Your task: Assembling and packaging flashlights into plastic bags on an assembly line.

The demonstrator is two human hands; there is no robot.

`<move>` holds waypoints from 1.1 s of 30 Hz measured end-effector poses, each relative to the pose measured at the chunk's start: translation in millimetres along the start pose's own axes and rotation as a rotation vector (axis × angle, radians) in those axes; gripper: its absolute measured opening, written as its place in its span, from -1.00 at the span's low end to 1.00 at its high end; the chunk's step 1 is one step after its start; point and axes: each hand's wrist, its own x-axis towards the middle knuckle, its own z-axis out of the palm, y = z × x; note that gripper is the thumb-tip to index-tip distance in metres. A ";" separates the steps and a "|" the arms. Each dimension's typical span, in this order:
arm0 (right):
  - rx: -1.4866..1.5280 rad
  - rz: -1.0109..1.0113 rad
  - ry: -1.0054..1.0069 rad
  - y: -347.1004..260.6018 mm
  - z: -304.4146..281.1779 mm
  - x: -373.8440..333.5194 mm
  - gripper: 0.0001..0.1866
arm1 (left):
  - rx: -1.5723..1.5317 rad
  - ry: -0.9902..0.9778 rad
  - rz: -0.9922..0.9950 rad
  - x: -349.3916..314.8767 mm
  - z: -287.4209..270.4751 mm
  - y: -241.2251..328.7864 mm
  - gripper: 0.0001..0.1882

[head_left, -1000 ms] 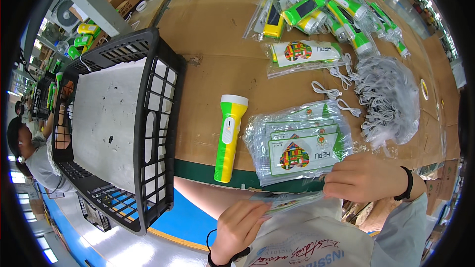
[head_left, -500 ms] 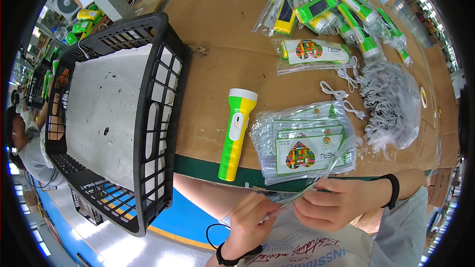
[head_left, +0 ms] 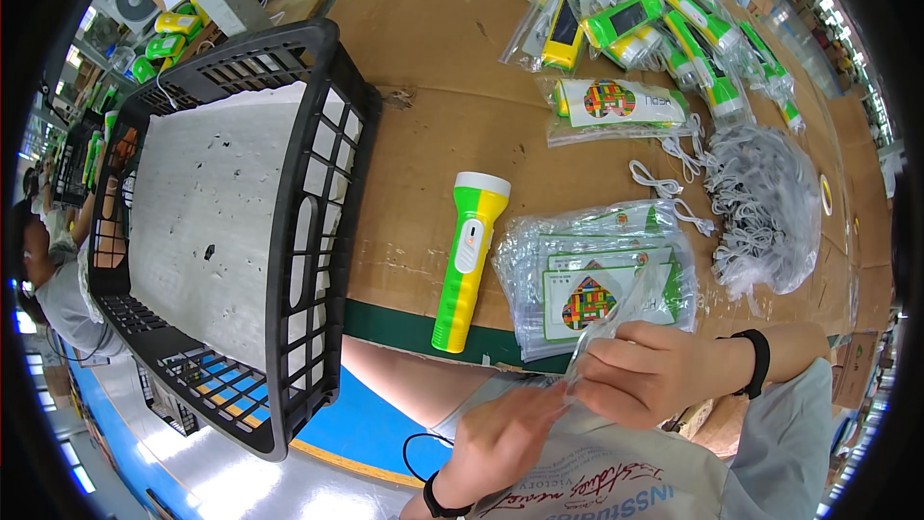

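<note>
A clear plastic bag [head_left: 630,306] is pinched in my right hand [head_left: 635,376], its film rising over the stack of printed bags. My left hand [head_left: 510,431] is closed at the bag's near edge, against the right fingertips; its fingers are slightly blurred. Beyond my hands lies the stack of clear bags with printed cards [head_left: 577,303], which show a heart-shaped patchwork design. A yellow and green flashlight [head_left: 472,260] with a white head and switch panel lies left of the stack, head pointing away from me.
A black plastic basket [head_left: 318,231] with a pale liner stands left. Bagged flashlights [head_left: 626,19] pile up at the far right, one packed bag [head_left: 621,108] nearer. Loose white cables [head_left: 659,178] lie beside a bundle of bagged cables [head_left: 765,212]. Another person [head_left: 58,279] is at the far left.
The bag has swung more upright between my hands, and the right hand has risen slightly. My left hand has turned, its fingers moving toward the right hand. The view has shifted slightly.
</note>
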 end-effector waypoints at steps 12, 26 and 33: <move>0.177 0.082 -0.050 2.2 -8.2 4.5 -0.72 | 0.280 -0.422 0.303 4.0 -44.0 -4.4 -0.54; 0.790 0.422 -0.139 53.6 -6.8 57.5 -0.75 | -0.781 -0.028 0.077 -42.8 -98.5 -22.6 -0.89; -0.114 -0.144 -0.432 82.5 55.1 88.3 -0.58 | -0.416 -0.060 -0.029 -30.7 -93.8 0.5 -0.86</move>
